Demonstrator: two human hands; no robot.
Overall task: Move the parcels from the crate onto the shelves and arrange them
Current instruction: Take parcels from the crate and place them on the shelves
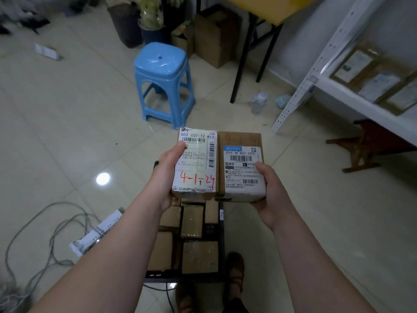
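Note:
My left hand [168,170] grips a small cardboard parcel [195,163] with a white label and red writing "4-1-24". My right hand [269,188] grips a second brown parcel [241,166] with a white barcode label. Both parcels are held side by side, touching, above the black crate [222,240] on the floor. Several brown parcels [199,257] lie inside the crate below my arms. The white metal shelf [352,98] stands at the right, with several flat parcels [374,81] lying on it.
A blue plastic stool [163,83] stands on the tiled floor ahead. Cardboard boxes [214,35] and a yellow table's black legs [246,57] are behind it. A plastic bottle [258,102] lies near the shelf post. A power strip with grey cables [97,233] lies at left. A wooden stand [365,145] sits under the shelf.

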